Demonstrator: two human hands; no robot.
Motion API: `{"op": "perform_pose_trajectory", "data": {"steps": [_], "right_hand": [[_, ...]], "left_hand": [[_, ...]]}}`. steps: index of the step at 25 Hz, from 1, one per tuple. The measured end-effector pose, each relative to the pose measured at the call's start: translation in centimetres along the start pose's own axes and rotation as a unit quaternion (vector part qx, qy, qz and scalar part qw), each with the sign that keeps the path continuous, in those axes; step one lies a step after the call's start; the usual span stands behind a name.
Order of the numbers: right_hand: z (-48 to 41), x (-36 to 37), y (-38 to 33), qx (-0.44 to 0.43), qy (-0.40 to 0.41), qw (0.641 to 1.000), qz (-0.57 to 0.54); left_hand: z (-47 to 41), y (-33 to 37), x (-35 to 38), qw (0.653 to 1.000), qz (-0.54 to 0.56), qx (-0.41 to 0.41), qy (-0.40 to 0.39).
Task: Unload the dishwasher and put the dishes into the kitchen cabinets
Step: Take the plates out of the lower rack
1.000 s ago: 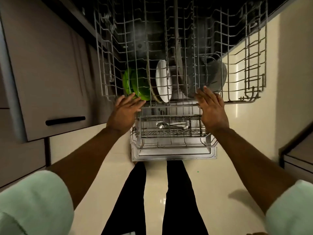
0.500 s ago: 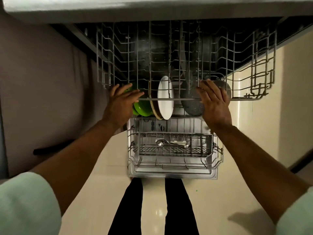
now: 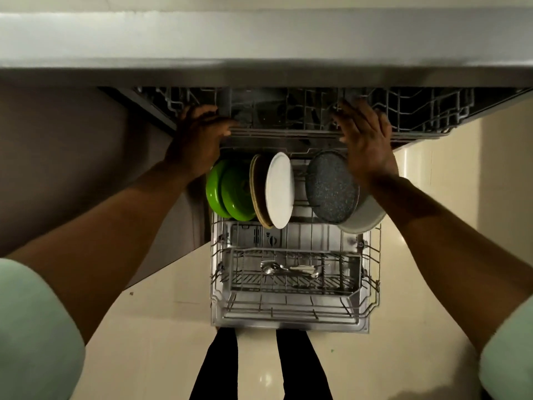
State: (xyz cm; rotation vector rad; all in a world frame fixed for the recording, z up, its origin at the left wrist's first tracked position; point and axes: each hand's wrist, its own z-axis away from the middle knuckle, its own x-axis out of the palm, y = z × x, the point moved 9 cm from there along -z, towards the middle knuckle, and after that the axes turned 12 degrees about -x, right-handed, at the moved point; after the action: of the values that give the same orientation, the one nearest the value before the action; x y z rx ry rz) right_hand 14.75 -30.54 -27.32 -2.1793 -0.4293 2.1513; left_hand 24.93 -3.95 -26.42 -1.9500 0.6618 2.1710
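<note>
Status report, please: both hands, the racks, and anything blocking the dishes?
Left hand on upper rack front rail, grip unclear; right hand flat against it. Plates stand in lower rack, untouched. Upper rack mostly under counter, not covering plates.

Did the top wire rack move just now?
Yes. The top rack slid back in: its front bar crossed the white plate before, and now lies beyond it.

Lower rack (image 3: pixel 288 316) w/ green plates (image 3: pixel 230 194), white plate (image 3: pixel 278 189), speckled plate (image 3: pixel 331 189) upright, cutlery (image 3: pixel 288 268) in basket (image 3: pixel 340 284)
</note>
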Motion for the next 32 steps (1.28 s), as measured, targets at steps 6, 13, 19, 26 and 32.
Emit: {"op": "perform_pose_trajectory", "data": {"steps": [6, 13, 19, 26, 32], "right_hand": [[-3.6, -1.2, 1.3, -0.013, 0.015, 0.999, 0.033], [-3.5, -1.1, 0.8, 0.004, 0.035, 0.997, 0.074], [-1.7, -0.5, 0.4, 0.081, 0.111, 0.985, 0.107], [4.2, 1.9, -7.5, 0.09, 0.217, 0.972, 0.003], [5.9, 16.1, -11.8, 0.125, 0.025, 0.966, -0.226]], "left_hand": [[-3.9, -0.4, -0.7, 1.0, 0.023, -0.014, 0.016], [-3.0, 0.1, -0.5, 0.997, -0.054, -0.023, 0.052], [1.8, 1.1, 0.5, 0.991, -0.027, -0.102, 0.082], [9.4, 1.4, 5.0, 0.986, 0.047, -0.147, 0.064], [13.9, 0.2, 15.6, 0.943, 0.192, -0.234, -0.135]]}}
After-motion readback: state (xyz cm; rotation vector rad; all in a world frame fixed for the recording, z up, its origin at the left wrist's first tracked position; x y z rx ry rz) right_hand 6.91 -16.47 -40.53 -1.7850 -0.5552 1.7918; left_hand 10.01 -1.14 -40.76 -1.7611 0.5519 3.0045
